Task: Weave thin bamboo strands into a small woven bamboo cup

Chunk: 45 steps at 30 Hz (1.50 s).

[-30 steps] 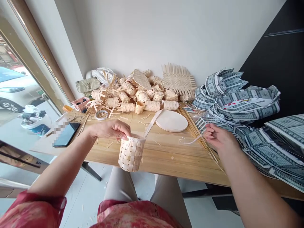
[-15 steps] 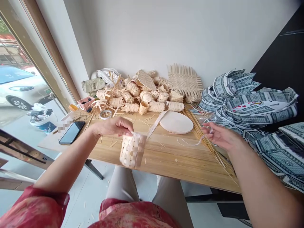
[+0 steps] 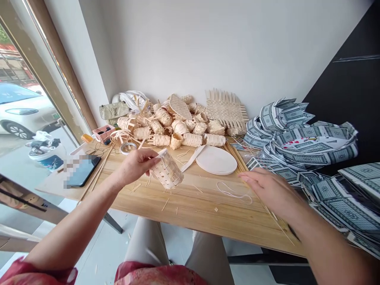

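Observation:
My left hand point(image 3: 138, 165) grips a small woven basket point(image 3: 168, 172) of pale flat strips by its rim, tilted above the table. My right hand point(image 3: 264, 186) is over a bundle of thin bamboo strips point(image 3: 234, 155) on the right, fingers stretched forward and holding nothing I can see. Between the hands a thin white string point(image 3: 231, 192) lies loosely looped on the wood. Behind it rests a flat white coil of ribbon point(image 3: 216, 160), its loose end reaching toward the basket.
Against the wall are piled several woven baskets point(image 3: 181, 126) and a woven mat point(image 3: 227, 109). Folded playing-card pieces point(image 3: 314, 142) crowd the right side. On the left lie a phone point(image 3: 84, 172), a roll of tape point(image 3: 128, 147) and a pink box point(image 3: 103, 133). Bamboo scraps dot the table point(image 3: 192, 206).
My right hand has let go of the white string, now on the table, and moved slightly down. My left hand has raised and tilted the basket. The view has shifted slightly.

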### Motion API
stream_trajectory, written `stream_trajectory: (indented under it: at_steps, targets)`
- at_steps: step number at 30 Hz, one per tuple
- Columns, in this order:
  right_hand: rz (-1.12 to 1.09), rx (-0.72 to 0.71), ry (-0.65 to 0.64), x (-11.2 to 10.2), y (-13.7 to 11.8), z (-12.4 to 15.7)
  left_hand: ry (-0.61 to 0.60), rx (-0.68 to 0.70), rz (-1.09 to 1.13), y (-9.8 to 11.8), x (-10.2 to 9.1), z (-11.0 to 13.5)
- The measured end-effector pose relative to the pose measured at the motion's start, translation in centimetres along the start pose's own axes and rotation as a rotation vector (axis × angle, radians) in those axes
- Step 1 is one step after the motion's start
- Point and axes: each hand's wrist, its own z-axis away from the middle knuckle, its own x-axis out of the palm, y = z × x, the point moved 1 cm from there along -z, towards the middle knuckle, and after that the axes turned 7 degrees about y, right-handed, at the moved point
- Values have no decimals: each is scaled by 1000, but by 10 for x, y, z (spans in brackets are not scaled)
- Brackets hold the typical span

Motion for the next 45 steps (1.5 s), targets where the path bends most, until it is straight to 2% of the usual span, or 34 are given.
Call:
stream_trajectory:
  at_steps: [3,5,9,11,18,23,26,33,37,40,42,45]
  targets:
    - [127,-194,-24,23,-35,23,70,-35,99,0,15,4]
    - [104,-302,-42,37,-49,34,102,-51,180,1,27,7]
    - [-89,-261,-108,58,-59,44,103,-100,307,4,48,11]
    - [-76,-261,-114,67,-63,46,111,-107,327,6,57,13]
    - [173,-469,44,90,-70,48,96,-50,273,10,78,17]
    - [257,-557,181,96,-63,49,177,-9,295,10,88,20]
    - [280,-541,197,98,-62,54,225,5,269,8,92,21]
    - [325,-346,-35,97,-59,56,283,2,166,-3,97,22]
    - [330,-342,-47,95,-55,57,298,-25,190,-7,101,22]
    - [220,-265,-11,101,-53,64,345,-40,143,-6,101,19]
    - [102,-203,-23,107,-53,73,398,-65,192,-4,101,16]
    - [-9,-232,-70,108,-58,83,393,-97,327,-2,99,11]
